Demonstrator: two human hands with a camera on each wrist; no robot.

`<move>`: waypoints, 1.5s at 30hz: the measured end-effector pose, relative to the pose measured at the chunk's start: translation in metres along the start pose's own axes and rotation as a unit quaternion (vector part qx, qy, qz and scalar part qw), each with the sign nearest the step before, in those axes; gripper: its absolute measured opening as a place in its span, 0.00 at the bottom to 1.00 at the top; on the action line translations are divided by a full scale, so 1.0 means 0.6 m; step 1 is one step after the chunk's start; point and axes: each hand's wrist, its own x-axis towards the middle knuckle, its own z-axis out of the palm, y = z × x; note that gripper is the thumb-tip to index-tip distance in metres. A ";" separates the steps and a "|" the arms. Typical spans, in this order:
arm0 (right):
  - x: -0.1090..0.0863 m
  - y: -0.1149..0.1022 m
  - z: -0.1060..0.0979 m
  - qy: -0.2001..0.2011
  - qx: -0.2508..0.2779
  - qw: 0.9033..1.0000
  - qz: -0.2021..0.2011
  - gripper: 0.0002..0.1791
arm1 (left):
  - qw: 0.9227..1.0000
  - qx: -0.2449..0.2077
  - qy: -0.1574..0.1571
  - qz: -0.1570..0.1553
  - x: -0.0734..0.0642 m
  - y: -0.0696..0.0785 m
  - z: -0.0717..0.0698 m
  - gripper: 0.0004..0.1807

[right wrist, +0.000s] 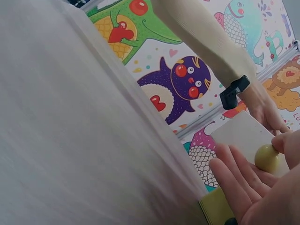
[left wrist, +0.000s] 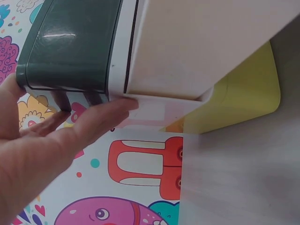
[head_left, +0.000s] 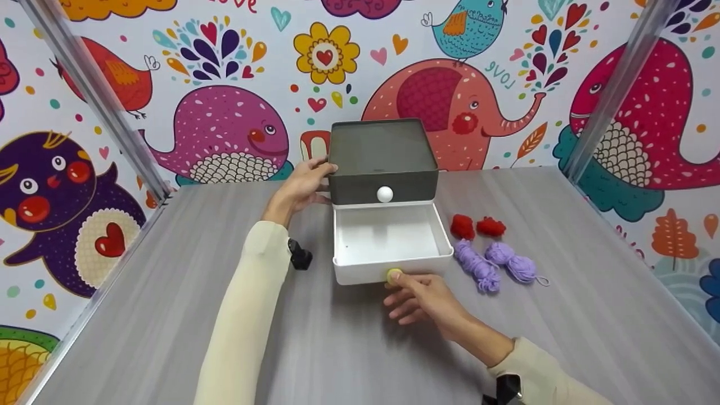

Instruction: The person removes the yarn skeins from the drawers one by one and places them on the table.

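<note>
A stacked drawer unit has a dark grey top section [head_left: 383, 147] with a white knob [head_left: 385, 194]. Below it, a white drawer [head_left: 392, 230] is pulled out, and its inside looks bare. My right hand [head_left: 430, 306] pinches the drawer's yellow-green knob [right wrist: 267, 158] between thumb and index finger, its other fingers spread loosely beneath. At the unit's left side, my left hand [head_left: 304, 183] holds the grey section, thumb at its top edge and fingers along its side. The left wrist view shows these fingers [left wrist: 101, 117] against the side and a yellow lower section [left wrist: 243, 93].
Right of the unit lie two red yarn bundles [head_left: 463, 226], a twisted purple yarn skein [head_left: 478, 266] and purple yarn balls [head_left: 520, 269] on the grey table [head_left: 562, 349]. Cartoon-printed walls [head_left: 236, 129] stand behind and at both sides, with metal posts [head_left: 101, 101] at the corners.
</note>
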 end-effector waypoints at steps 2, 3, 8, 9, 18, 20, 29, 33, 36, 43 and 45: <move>0.003 0.000 0.000 0.011 0.000 1.000 -0.002 0.35 | 1.000 0.000 0.001 -0.002 0.000 0.001 0.000 0.36; 0.005 -0.001 0.000 0.016 0.000 1.000 -0.003 0.35 | 1.000 0.000 0.002 -0.003 0.000 0.001 0.001 0.36; 0.013 -0.002 0.005 0.033 0.003 0.999 -0.005 0.34 | 1.000 -0.005 -0.001 -0.003 0.000 0.001 0.002 0.36; 0.015 -0.002 0.006 0.034 0.004 0.999 -0.007 0.34 | 1.000 -0.005 -0.002 -0.003 0.000 0.001 0.002 0.36; 0.036 -0.008 0.011 0.038 0.010 0.999 -0.008 0.34 | 1.000 -0.005 0.001 -0.003 0.000 -0.001 0.001 0.37; 0.043 -0.011 0.014 0.040 0.018 0.999 -0.008 0.34 | 1.000 -0.007 0.002 -0.002 0.000 -0.001 0.001 0.36; 0.069 -0.021 0.015 0.066 0.042 0.997 -0.015 0.31 | 1.000 -0.005 0.000 -0.001 -0.001 -0.001 0.000 0.37; 0.082 -0.021 0.011 0.071 0.039 0.997 -0.014 0.31 | 1.000 -0.006 0.000 0.001 -0.001 0.000 0.000 0.37; 0.092 -0.022 0.009 0.074 0.034 0.997 -0.016 0.31 | 1.000 -0.005 0.001 0.002 0.000 0.000 0.000 0.37; 0.111 -0.028 0.006 0.083 0.039 0.996 -0.017 0.26 | 1.000 -0.002 0.002 -0.002 0.001 -0.001 0.000 0.37; 0.116 -0.031 0.006 0.087 0.041 0.995 -0.017 0.25 | 1.000 -0.004 0.001 -0.002 0.001 -0.001 0.000 0.37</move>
